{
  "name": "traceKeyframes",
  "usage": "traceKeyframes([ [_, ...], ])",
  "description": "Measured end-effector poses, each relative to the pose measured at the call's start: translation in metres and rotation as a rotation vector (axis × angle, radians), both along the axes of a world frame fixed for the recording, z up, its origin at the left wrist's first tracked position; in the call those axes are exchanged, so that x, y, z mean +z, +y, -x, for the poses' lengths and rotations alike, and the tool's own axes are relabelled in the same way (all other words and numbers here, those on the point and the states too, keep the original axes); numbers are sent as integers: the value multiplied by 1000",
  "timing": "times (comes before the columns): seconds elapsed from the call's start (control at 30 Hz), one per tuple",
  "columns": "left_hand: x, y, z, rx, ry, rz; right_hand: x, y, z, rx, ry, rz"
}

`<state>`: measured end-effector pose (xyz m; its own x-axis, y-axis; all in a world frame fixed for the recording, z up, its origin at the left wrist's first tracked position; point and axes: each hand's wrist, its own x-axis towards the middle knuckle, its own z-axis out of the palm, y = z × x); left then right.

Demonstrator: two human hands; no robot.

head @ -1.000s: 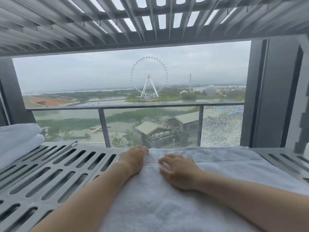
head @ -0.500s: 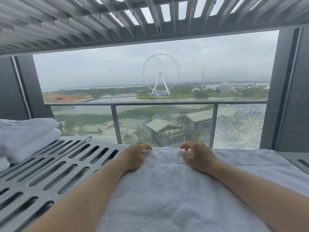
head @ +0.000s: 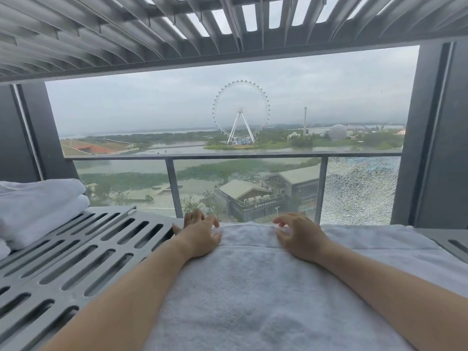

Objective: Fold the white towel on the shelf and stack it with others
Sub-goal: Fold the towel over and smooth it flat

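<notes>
Spreading wider than a second ago, the right hand (head: 301, 236) has slid rightward, away from the left hand (head: 200, 236). A grey slotted metal shelf (head: 76, 269) carries the white terry towel (head: 253, 287), spread flat, with folded white towels (head: 38, 209) stacked at its left end. Both hands curl over the towel's far edge, grasping it.

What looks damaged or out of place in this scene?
The rightmost glass panel of the balcony railing looks shattered: a dense web of fine cracks covers it, while the neighbouring panels are clear.
</notes>
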<state>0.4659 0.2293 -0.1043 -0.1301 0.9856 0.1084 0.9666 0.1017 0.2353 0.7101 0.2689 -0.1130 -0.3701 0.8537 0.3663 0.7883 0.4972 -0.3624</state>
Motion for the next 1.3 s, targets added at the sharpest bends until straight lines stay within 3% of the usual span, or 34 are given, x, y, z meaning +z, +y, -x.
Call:
traceKeyframes([
  [0.23,0,0,-6,15,57,-86,1,0,0,-12,-6,-16],
  [0.5,38,9,-19,-18,218,-64,15,5,2,-134,-300,-11],
  [0.6,30,21,-33,26,355,-23,11,9,-4,-128,-276,7],
  [0.7,7,30,-43,-107,258,-59,1,10,-10,-142,-130,43],
  [0.9,2,25,-24,-253,45,-92,-2,13,-10,-145,-117,31],
  [1.3,2,22,-29,-233,200,-318,-2,16,-11,-218,-147,37],
])
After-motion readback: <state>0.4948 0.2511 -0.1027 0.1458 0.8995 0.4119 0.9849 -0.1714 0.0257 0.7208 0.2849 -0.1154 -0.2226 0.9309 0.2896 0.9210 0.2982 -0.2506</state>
